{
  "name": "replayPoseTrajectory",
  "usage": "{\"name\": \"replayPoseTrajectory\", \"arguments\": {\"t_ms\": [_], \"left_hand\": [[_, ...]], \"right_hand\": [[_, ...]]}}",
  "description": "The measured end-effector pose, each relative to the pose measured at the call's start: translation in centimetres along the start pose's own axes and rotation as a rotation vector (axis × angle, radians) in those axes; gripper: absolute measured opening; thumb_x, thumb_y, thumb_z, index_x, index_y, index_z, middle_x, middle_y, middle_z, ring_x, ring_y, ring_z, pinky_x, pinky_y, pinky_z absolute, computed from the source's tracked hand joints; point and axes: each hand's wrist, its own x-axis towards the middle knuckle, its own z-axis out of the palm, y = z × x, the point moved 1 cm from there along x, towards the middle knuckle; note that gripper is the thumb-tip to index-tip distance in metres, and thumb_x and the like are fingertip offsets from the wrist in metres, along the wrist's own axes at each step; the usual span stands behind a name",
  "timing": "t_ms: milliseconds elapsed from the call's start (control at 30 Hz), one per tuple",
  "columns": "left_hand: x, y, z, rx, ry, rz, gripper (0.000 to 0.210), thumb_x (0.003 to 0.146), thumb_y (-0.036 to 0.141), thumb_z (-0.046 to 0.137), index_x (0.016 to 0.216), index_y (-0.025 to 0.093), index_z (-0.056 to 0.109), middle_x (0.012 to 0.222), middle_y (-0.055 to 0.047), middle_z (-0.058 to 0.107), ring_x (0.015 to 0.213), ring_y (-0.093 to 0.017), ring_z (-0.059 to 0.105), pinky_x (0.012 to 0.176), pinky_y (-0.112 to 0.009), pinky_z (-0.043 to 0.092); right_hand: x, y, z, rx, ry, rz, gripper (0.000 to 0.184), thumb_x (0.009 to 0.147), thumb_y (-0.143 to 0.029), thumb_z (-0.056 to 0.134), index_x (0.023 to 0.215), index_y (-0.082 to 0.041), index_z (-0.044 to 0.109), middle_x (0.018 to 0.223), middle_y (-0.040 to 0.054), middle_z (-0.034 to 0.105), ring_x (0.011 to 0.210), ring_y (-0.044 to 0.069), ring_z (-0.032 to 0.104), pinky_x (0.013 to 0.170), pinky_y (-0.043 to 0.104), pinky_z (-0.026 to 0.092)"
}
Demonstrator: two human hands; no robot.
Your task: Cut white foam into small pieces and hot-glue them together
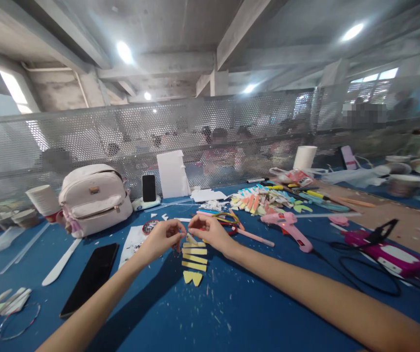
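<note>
Head view: your left hand (165, 238) and right hand (212, 235) meet over the blue tabletop (239, 305), fingertips close together with a narrow gap between them. On each, the fingers curl in toward the thumb; you can't tell from here whether either pinches anything, as the tips hide it. A small pale piece (190, 238) shows right under your fingertips, between the two hands. The yellow strips (194, 259) lie just below that, on your near side, stacked like rungs with slim gaps, and two rounded yellow pieces (197, 279) sit side by side at the near end. Beyond your right wrist lies the pink glue gun (286, 226); your left forearm passes beside the black phone (91, 277), which lies flat.
</note>
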Motion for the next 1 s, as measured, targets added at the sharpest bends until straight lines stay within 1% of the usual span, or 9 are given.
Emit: {"name": "replayPoseTrajectory", "arguments": {"t_ms": [100, 233, 400, 533, 633, 800, 1000], "left_hand": [[-0.1, 0.0, 0.3, -0.055, 0.019, 0.011, 0.016, 0.083, 0.032, 0.058, 0.086, 0.017, 0.055, 0.057, 0.005, 0.059, 0.050, -0.012, 0.062, 0.053, -0.023, 0.047], [-0.2, 0.1, 0.3, -0.114, 0.023, 0.019, 0.021, 0.083, 0.035, 0.061, 0.089, 0.016, 0.056, 0.061, 0.004, 0.062, 0.051, -0.011, 0.062, 0.054, -0.023, 0.047], [-0.3, 0.3, -0.3, -0.151, 0.032, 0.014, 0.026, 0.082, 0.039, 0.063, 0.089, 0.015, 0.058, 0.060, 0.003, 0.062, 0.053, -0.012, 0.061, 0.056, -0.024, 0.048], [-0.5, 0.9, -0.8, -0.177, -0.007, -0.003, 0.033, 0.079, 0.046, 0.066, 0.086, 0.015, 0.057, 0.064, 0.002, 0.063, 0.055, -0.012, 0.062, 0.057, -0.025, 0.048], [-0.7, 1.4, -1.0, -0.182, -0.037, -0.013, 0.036, 0.080, 0.049, 0.065, 0.087, 0.015, 0.058, 0.069, 0.000, 0.064, 0.057, -0.011, 0.062, 0.059, -0.025, 0.048], [-0.4, 1.1, -1.5, -0.177, -0.044, -0.009, 0.032, 0.082, 0.046, 0.065, 0.088, 0.015, 0.060, 0.067, 0.002, 0.062, 0.059, -0.010, 0.060, 0.060, -0.024, 0.047], [-0.2, 0.5, -1.5, -0.168, -0.104, 0.020, 0.025, 0.083, 0.039, 0.065, 0.084, 0.014, 0.063, 0.067, 0.002, 0.062, 0.059, -0.010, 0.061, 0.062, -0.024, 0.048]], "right_hand": [[-0.2, -0.4, 0.3, 0.007, -0.009, -0.021, 0.023, 0.076, -0.037, 0.072, 0.085, -0.018, 0.062, 0.080, -0.0004, 0.061, 0.071, 0.014, 0.058, 0.071, 0.027, 0.048], [-0.3, -0.6, 0.5, 0.023, -0.041, -0.019, 0.021, 0.080, -0.035, 0.068, 0.089, -0.019, 0.059, 0.081, -0.0012, 0.058, 0.065, 0.012, 0.057, 0.062, 0.024, 0.046], [-0.2, -0.9, 0.7, 0.029, -0.042, -0.042, 0.021, 0.083, -0.036, 0.064, 0.092, -0.019, 0.055, 0.088, -0.0002, 0.057, 0.069, 0.012, 0.062, 0.059, 0.023, 0.047], [-0.1, -1.3, 0.9, 0.004, -0.050, -0.083, 0.018, 0.085, -0.034, 0.063, 0.092, -0.020, 0.054, 0.088, -0.0004, 0.057, 0.070, 0.013, 0.063, 0.059, 0.023, 0.049], [-0.1, -1.5, 0.9, -0.008, -0.051, -0.110, 0.013, 0.088, -0.031, 0.059, 0.094, -0.020, 0.054, 0.089, -0.0004, 0.057, 0.071, 0.013, 0.063, 0.059, 0.022, 0.049], [0.0, -1.6, 0.8, -0.002, -0.029, -0.134, 0.012, 0.092, -0.031, 0.055, 0.097, -0.021, 0.051, 0.096, 0.0005, 0.053, 0.071, 0.012, 0.064, 0.058, 0.022, 0.050], [0.1, -1.5, 0.7, -0.011, -0.037, -0.130, 0.013, 0.092, -0.033, 0.054, 0.099, -0.022, 0.052, 0.099, 0.0015, 0.053, 0.073, 0.012, 0.063, 0.060, 0.023, 0.052]]}}
